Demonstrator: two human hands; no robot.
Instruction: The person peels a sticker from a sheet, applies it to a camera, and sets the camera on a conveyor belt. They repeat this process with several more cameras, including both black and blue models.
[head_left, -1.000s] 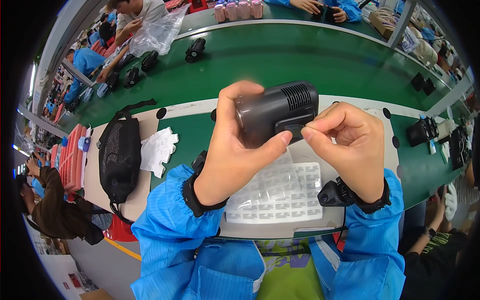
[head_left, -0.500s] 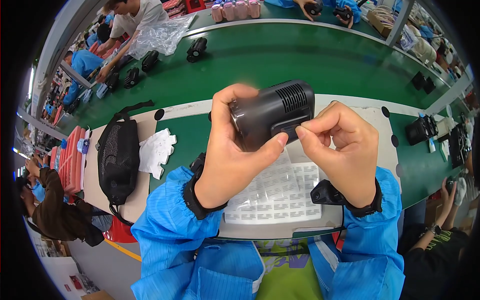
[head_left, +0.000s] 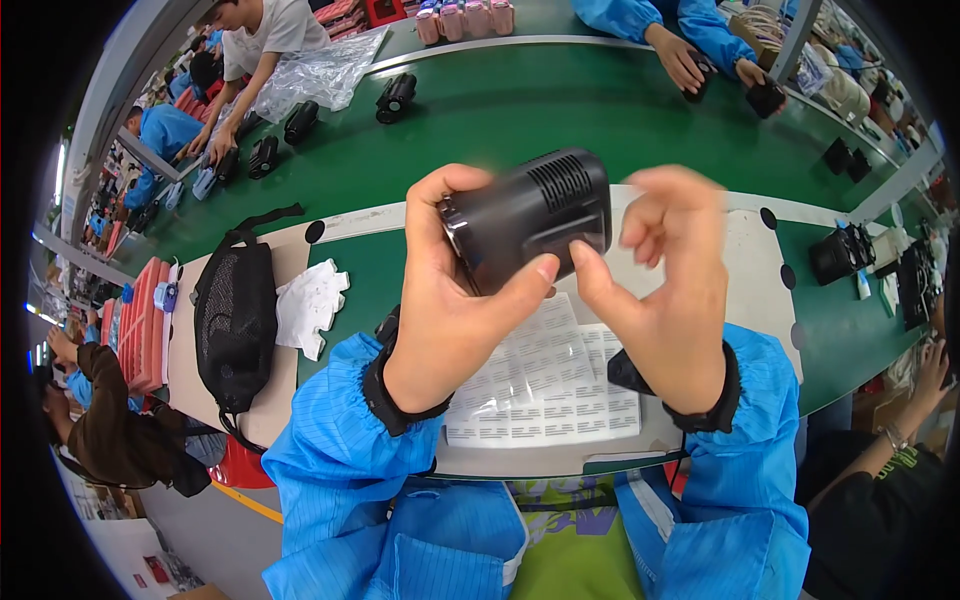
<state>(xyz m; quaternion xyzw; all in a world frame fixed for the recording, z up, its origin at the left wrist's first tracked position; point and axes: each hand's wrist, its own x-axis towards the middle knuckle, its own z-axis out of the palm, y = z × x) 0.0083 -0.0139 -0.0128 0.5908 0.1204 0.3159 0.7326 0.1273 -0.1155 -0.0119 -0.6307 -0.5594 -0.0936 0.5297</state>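
My left hand grips a black cylindrical housing with vent slots at its right end and a shiny rim at its left. The housing is held tilted above the bench, its right end higher. My left thumb presses along its lower side, by a recessed panel. My right hand is open beside the right end, its raised fingers smeared by motion. The right thumb tip is at the panel, touching or nearly so. Below the hands lie white label sheets with rows of small printed labels, partly under clear film.
A black mesh pouch and a white glove lie to the left. Several black housings stand along the green bench beyond. Across it, a co-worker's hands handle black parts. Black items sit at right.
My right fingers have lifted off the housing and spread. The housing has moved slightly left and up and tilted more. Across the bench, the co-worker's hands have come nearer and to the right.
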